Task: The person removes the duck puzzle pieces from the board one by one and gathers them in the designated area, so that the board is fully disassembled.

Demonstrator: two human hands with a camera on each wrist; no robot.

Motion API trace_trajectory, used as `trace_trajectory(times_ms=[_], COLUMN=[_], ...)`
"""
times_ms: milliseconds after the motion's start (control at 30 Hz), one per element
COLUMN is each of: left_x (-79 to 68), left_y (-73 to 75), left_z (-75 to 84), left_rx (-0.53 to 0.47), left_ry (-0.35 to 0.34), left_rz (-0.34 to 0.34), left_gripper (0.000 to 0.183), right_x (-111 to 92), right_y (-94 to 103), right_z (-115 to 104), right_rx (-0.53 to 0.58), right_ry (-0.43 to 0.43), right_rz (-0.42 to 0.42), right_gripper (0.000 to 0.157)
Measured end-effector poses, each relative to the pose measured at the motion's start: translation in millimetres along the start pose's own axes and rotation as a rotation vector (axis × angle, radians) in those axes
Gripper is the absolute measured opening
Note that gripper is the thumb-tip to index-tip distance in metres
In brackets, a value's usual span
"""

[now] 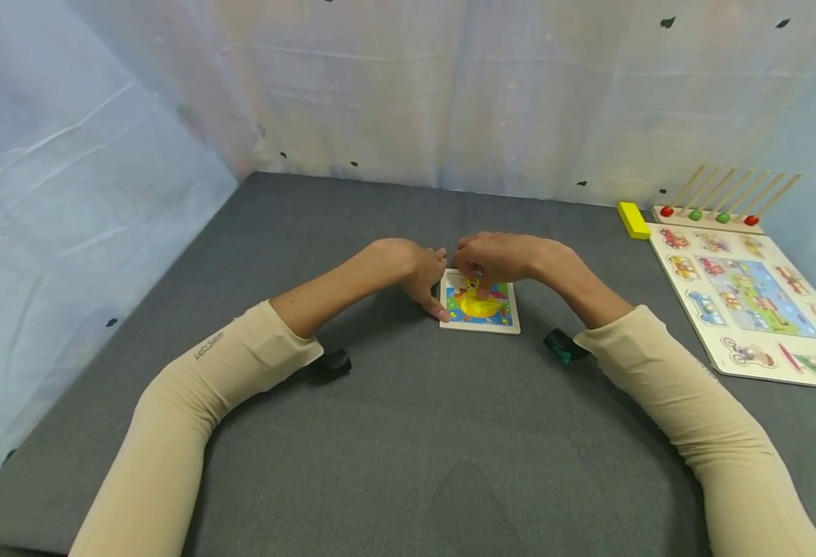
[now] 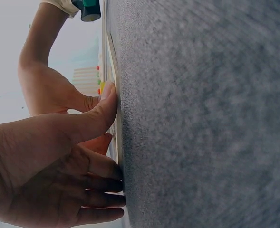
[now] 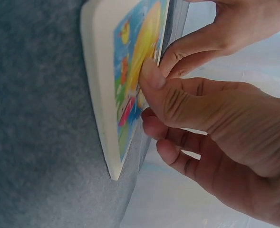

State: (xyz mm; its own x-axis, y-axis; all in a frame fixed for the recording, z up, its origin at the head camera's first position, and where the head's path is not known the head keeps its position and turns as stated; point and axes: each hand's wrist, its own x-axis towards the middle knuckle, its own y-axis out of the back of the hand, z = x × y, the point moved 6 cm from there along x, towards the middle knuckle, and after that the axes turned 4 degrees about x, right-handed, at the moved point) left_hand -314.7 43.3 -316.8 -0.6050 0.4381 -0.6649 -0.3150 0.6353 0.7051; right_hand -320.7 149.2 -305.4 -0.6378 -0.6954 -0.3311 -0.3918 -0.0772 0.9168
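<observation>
A small picture puzzle board [image 1: 494, 328] with a white rim lies flat on the grey table, showing a yellow duck [image 1: 479, 308] on a blue ground. At its left side is my left hand [image 1: 421, 275], thumb touching the rim near the front corner. The fingers of that hand extend nearly straight toward the board's far side in the left wrist view. My right hand [image 1: 498, 257] reaches over the far part, its thumb on the duck in the right wrist view. Its fingers curl around the duck's head, pinching there; the index fingertip is hidden behind the thumb.
On the right lies a larger wooden picture board [image 1: 710, 352]. Behind it stands a peg stand [image 1: 707, 220] with thin upright rods and red and green beads, and a yellow block [image 1: 633, 220] beside it. A pale curtain [image 1: 435, 100] hangs along the table's back edge.
</observation>
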Motion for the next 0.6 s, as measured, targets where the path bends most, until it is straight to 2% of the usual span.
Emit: trace_trajectory(times_ms=[200, 600], left_x=[-1.1, -1.6], left_y=[0.3, 0.9], left_z=[0.6, 1.0], left_rx=[-0.003, -0.007], left_ry=[0.001, 0.002], left_rz=[-0.005, 0.003], left_gripper=[0.115, 0.115], right_x=[0.0, -0.9], right_y=[-0.6, -1.3], right_z=[1.3, 3.7], right_rx=[0.057, -0.032], right_ry=[-0.002, 0.010], right_rz=[-0.006, -0.038], right_gripper=[0.034, 0.030])
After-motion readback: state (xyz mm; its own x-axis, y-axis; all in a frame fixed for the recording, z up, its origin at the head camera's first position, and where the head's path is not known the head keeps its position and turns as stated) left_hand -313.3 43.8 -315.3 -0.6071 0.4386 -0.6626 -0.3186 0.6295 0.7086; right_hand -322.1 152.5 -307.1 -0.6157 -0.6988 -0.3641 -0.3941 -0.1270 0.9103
